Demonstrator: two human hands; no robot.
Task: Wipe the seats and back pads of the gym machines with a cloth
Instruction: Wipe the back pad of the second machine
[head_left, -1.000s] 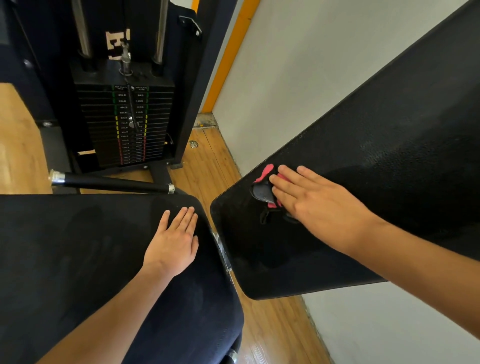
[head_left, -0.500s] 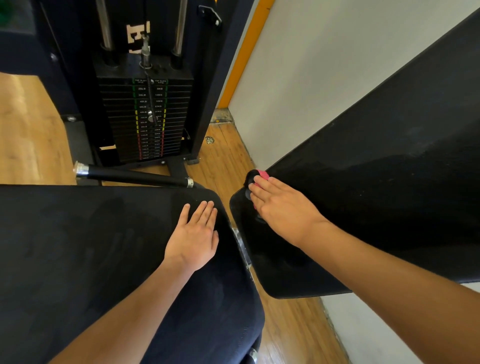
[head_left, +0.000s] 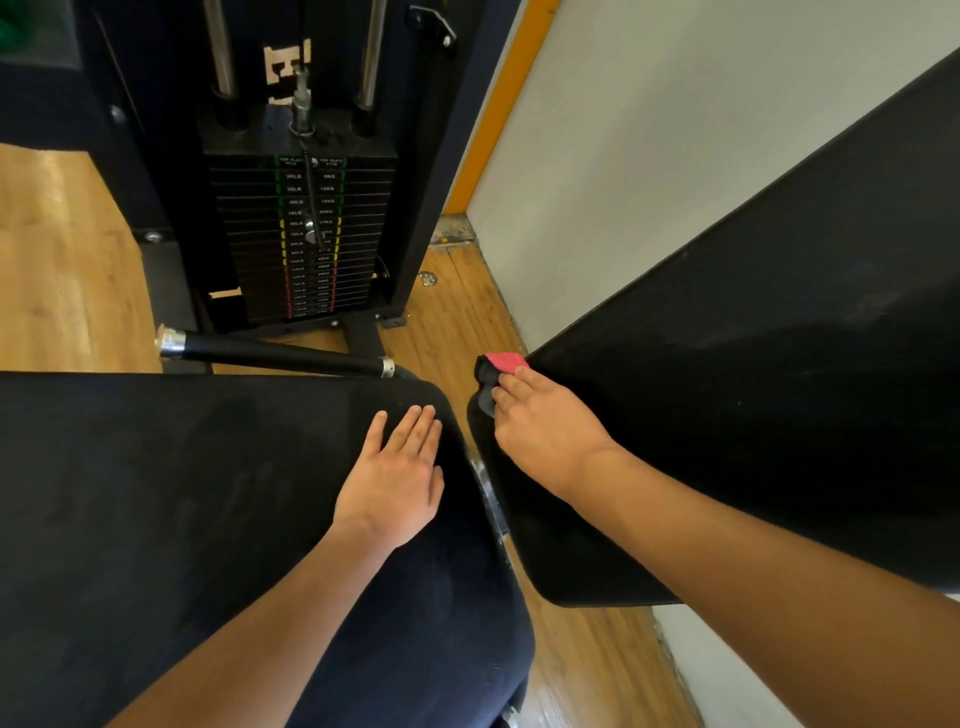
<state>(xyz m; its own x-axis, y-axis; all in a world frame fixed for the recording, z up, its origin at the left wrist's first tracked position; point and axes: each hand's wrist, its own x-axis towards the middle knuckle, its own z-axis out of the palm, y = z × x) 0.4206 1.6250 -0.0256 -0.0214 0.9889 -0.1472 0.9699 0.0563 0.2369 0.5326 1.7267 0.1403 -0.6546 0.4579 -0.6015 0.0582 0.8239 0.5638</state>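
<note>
Nearest, a black padded seat (head_left: 156, 519) filling the lower left, its far right corner rounded. Left hand (head_left: 397, 478) flat on that corner, fingers straight and together, gripping nothing, forearm lying back across the pad. Just right of it, across a narrow gap showing a metal bracket (head_left: 491, 499), a long black back pad (head_left: 727, 415), long axis running from its rounded near-left end up and away toward the upper right edge of view. Right hand (head_left: 545, 428) on that pad's left end, fingers curled down over a cloth (head_left: 493, 376), pressing it against the far left corner of the pad. Cloth pink-red on top, dark underneath, bunched, partly poking out past the fingertips and over the pad's edge.

Beyond the seat's far edge, a black bar (head_left: 275, 353) with chrome end caps lying roughly level. Wooden floor (head_left: 67, 270) beneath and between the pads. Farther on, a black weight stack (head_left: 306, 234) on two chrome guide rods, plates labelled in white with LB and KG figures, mostly too small to read, marked green, yellow and red down the middle. Pale partial lettering on the frame above, cut off and unreadable. White wall (head_left: 649, 130) at right with an orange strip (head_left: 498, 104) along its corner.
</note>
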